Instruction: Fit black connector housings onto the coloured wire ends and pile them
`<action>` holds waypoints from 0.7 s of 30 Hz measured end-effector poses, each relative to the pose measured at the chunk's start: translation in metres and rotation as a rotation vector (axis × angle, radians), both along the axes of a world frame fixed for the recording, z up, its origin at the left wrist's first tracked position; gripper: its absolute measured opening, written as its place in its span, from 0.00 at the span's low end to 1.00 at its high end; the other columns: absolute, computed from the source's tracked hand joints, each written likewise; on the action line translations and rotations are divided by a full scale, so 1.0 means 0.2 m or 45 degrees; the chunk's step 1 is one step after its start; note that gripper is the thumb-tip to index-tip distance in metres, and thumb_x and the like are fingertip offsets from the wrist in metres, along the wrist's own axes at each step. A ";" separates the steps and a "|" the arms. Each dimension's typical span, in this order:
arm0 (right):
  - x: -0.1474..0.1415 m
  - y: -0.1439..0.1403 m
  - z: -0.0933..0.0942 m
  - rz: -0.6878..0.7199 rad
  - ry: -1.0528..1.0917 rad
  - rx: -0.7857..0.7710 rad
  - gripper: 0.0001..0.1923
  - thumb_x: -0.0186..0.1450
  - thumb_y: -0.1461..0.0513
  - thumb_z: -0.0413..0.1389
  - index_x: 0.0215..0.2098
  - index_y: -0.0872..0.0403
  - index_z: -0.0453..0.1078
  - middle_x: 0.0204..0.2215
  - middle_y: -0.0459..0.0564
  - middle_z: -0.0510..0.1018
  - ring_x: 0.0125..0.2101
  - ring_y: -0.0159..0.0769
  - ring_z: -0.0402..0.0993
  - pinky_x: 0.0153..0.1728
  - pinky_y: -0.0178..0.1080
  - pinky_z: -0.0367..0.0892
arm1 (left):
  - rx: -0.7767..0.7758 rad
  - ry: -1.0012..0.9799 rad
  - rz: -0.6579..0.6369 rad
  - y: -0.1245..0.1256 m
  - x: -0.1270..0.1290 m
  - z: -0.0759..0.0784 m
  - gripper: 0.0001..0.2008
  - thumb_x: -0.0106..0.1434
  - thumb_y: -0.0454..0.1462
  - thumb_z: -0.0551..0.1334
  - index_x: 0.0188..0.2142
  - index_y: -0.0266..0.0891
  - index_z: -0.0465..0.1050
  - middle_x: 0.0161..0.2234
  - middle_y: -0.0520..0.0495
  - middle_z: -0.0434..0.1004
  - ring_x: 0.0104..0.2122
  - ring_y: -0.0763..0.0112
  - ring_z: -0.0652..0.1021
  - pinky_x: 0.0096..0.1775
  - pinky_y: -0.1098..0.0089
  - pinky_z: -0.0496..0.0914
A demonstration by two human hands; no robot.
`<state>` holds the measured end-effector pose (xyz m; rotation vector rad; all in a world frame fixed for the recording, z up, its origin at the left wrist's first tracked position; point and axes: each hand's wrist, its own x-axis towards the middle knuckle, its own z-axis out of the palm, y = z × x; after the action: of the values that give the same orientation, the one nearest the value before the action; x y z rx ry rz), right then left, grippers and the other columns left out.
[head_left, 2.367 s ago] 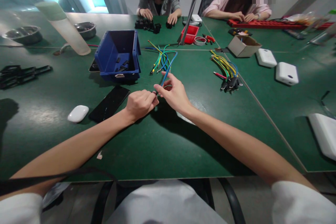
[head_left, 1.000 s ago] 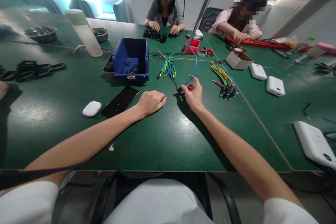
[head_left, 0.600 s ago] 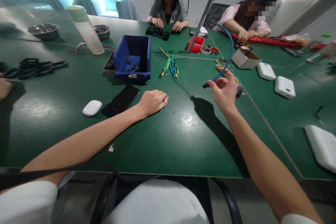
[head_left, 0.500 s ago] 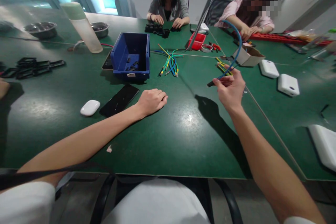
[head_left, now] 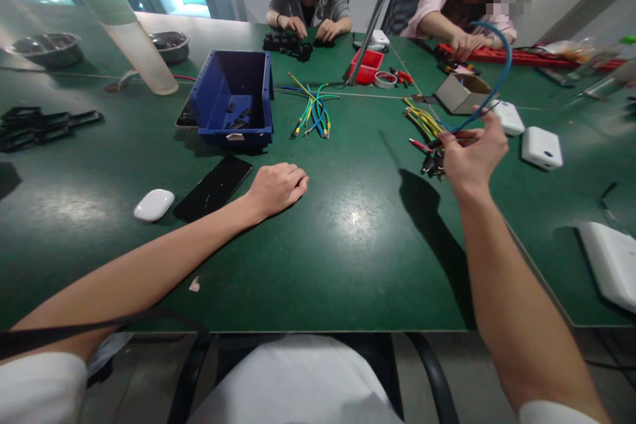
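My right hand (head_left: 474,152) is raised over the right side of the table, fingers pinching a blue cable (head_left: 507,66). The cable arcs up and away from the hand, and its dark end points left. Just left of and beneath this hand lies a bundle of yellow cables (head_left: 422,120) with dark and red ends. My left hand (head_left: 279,191) rests on the green table (head_left: 342,265), fingers curled in with no object showing in them. Beside its wrist is a black phone (head_left: 214,189). Beyond the left hand sits a loose pile of green, yellow and blue cables (head_left: 314,109).
A blue bin (head_left: 233,129) with small black parts stands left of centre, near a tilted bottle (head_left: 144,56). A white case (head_left: 154,205) lies left of the phone. White boxes (head_left: 541,147) and an open carton (head_left: 462,96) are at right. Two people work across the table.
My right hand has moved right with the blue cable, to beside the yellow cable bundle, more of which now shows. The left hand stays resting on the table. The view has shifted slightly.
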<state>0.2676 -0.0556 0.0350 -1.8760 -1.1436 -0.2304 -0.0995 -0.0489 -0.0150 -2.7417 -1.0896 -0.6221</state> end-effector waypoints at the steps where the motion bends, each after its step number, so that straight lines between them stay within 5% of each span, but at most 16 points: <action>1: 0.02 0.00 0.00 -0.016 -0.010 -0.027 0.34 0.52 0.65 0.64 0.58 0.55 0.65 0.28 0.47 0.78 0.26 0.34 0.75 0.33 0.36 0.69 | 0.001 -0.003 -0.001 0.00 0.00 0.00 0.15 0.68 0.40 0.53 0.34 0.37 0.76 0.31 0.45 0.79 0.32 0.65 0.77 0.32 0.67 0.66; 13: 0.09 -0.03 0.00 -0.070 -0.161 -0.462 0.32 0.61 0.61 0.58 0.62 0.51 0.59 0.41 0.55 0.80 0.45 0.48 0.75 0.50 0.52 0.64 | -0.010 0.006 -0.011 0.00 0.00 0.00 0.15 0.68 0.40 0.52 0.34 0.36 0.76 0.30 0.45 0.78 0.32 0.65 0.77 0.32 0.67 0.66; 21: 0.10 -0.01 -0.03 -0.219 -0.199 -0.439 0.35 0.58 0.62 0.62 0.62 0.52 0.60 0.37 0.52 0.81 0.42 0.43 0.75 0.49 0.46 0.64 | -0.018 0.002 -0.011 0.01 0.00 0.00 0.15 0.68 0.40 0.52 0.34 0.37 0.76 0.31 0.46 0.78 0.32 0.65 0.77 0.32 0.67 0.66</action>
<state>0.2877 -0.0575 0.0293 -2.2991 -1.1843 -0.2943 -0.1001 -0.0478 -0.0156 -2.7595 -1.0865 -0.6158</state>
